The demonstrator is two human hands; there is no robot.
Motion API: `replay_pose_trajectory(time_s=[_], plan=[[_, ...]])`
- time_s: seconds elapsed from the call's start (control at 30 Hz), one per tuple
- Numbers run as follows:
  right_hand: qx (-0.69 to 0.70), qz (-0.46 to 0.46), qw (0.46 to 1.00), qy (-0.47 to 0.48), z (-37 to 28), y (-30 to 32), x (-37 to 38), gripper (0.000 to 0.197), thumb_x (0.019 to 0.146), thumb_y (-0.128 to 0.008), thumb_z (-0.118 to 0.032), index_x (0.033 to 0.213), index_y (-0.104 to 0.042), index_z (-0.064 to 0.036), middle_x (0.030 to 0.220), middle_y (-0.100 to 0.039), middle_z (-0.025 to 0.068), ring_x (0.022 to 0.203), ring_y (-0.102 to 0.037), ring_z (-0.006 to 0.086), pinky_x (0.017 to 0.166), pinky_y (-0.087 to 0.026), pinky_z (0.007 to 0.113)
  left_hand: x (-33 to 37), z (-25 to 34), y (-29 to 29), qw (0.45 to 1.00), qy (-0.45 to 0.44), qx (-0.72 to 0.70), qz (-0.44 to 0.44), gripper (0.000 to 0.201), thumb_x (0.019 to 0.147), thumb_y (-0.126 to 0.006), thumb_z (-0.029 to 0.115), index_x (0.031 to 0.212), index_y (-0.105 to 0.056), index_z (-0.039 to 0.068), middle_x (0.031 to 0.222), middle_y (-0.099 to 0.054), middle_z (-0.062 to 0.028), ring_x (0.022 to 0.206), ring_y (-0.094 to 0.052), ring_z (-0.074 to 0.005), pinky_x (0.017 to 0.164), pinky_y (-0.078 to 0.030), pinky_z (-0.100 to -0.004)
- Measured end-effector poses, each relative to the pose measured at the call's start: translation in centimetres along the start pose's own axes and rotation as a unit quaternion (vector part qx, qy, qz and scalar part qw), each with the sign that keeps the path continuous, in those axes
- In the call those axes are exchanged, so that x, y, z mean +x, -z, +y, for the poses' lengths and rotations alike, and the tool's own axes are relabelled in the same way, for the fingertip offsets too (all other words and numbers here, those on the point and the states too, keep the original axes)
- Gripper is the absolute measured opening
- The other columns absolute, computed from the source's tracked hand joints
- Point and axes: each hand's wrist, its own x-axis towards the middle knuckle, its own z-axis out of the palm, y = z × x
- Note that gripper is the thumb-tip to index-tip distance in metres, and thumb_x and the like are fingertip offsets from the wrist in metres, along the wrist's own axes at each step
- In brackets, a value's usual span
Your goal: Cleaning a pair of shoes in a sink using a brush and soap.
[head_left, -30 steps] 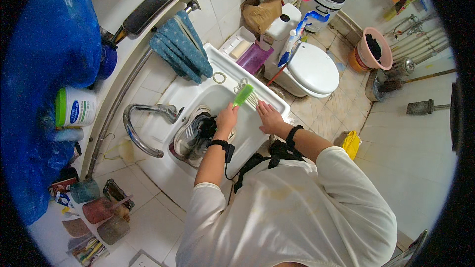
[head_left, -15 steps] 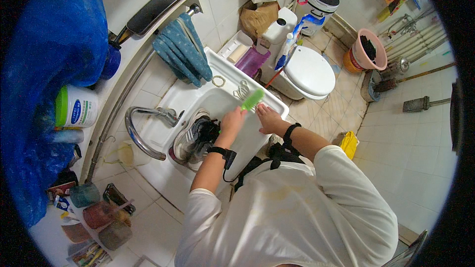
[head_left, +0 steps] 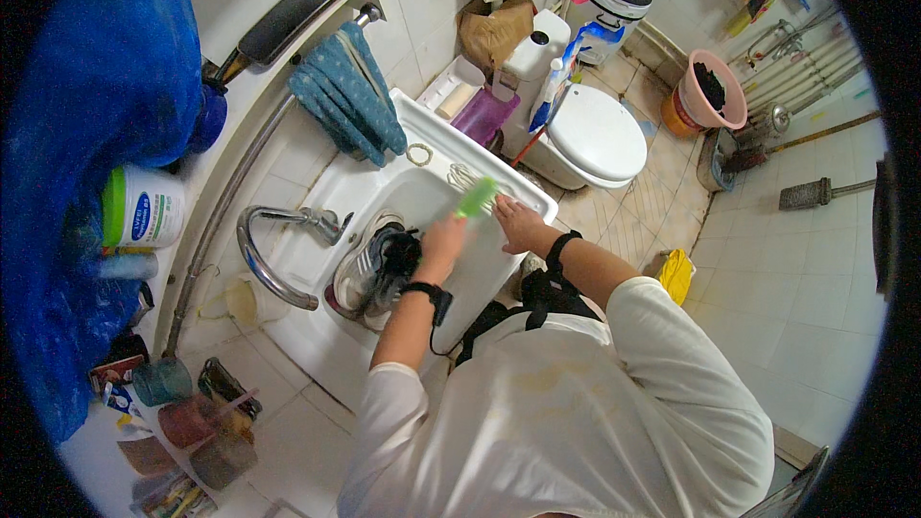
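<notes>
Left grip [head_left: 442,244] on brush [head_left: 476,198], shoes [head_left: 359,270] near faucet [head_left: 329,223]

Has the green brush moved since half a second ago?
Yes. The green brush, in the left hand, has shifted left and slightly lower in view, farther from the sink's right corner.

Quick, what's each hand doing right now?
Left hand: closed, holding the green brush, which is blurred.
Right hand: open, fingers stretched out by the white laces on the sink edge.
</notes>
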Motion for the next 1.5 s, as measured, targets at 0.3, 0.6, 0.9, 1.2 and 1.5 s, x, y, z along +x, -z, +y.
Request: replay_pose_trajectory(time_s=[0.3, 0.6, 0.9, 1.2, 1.5], plan=[[0.003, -0.072, 0.997, -0.026, -0.5, 1.0, -0.2, 0.092, 0.067, -0.065, -0.041, 0.134, -0.021, 0.0023, 0.142, -0.016, 0.0190, 0.131, -0.018, 0.0288, 0.106, -0.022, 0.034, -1.5, 3.6, 1.2, 0.992, -0.094, 0.058, -0.065, 0.037, 0.089, -0.039, 0.039, 0.094, -0.054, 0.005, 0.082, -0.061, -0.0205, 0.079, -0.057, -0.0400, 0.069, -0.044, -0.0505], [0.020, -0.013, 0.999, -0.030, -0.7, 0.1, -0.4, 0.092, 0.064, -0.067, -0.038, 0.133, -0.023, 0.0038, 0.141, -0.016, 0.0198, 0.131, -0.019, 0.0289, 0.105, -0.023, 0.034, 1.1, 1.1, 0.7, 0.997, 0.019, -0.027, 0.066, 0.036, 0.090, -0.037, 0.037, 0.091, -0.052, 0.003, 0.084, -0.060, -0.0209, 0.080, -0.057, -0.0405, 0.069, -0.043, -0.0499], [0.031, 0.108, 0.993, -0.022, -1.1, -0.7, -0.2, 0.093, 0.053, -0.077, -0.033, 0.128, -0.033, 0.0024, 0.134, -0.027, 0.0182, 0.125, -0.029, 0.0277, 0.102, -0.029, 0.033, 1.3, 0.3, -0.6, 0.999, -0.014, 0.001, 0.040, 0.037, 0.087, -0.042, 0.038, 0.090, -0.055, 0.004, 0.081, -0.061, -0.0216, 0.079, -0.057, -0.0406, 0.069, -0.043, -0.0509], [0.025, 0.028, 0.998, -0.044, -1.3, -0.2, -0.2, 0.096, 0.060, -0.070, -0.037, 0.134, -0.023, 0.0038, 0.141, -0.018, 0.0175, 0.131, -0.019, 0.0262, 0.107, -0.020, 0.033, 0.9, 0.8, -0.1, 0.999, 0.006, -0.016, 0.036, 0.038, 0.088, -0.042, 0.039, 0.090, -0.054, 0.003, 0.083, -0.060, -0.0229, 0.080, -0.056, -0.0426, 0.068, -0.042, -0.0514], [-0.163, 0.101, 0.981, 0.011, -4.1, -0.3, -4.0, 0.040, 0.077, -0.052, -0.019, 0.111, -0.051, 0.0020, 0.113, -0.049, 0.0159, 0.110, -0.043, 0.0287, 0.090, -0.034, 0.036, -2.1, 3.8, 0.1, 0.989, -0.134, -0.010, -0.069, 0.035, 0.087, -0.043, 0.037, 0.089, -0.052, 0.003, 0.077, -0.059, -0.0230, 0.074, -0.056, -0.0414, 0.064, -0.043, -0.0502]])
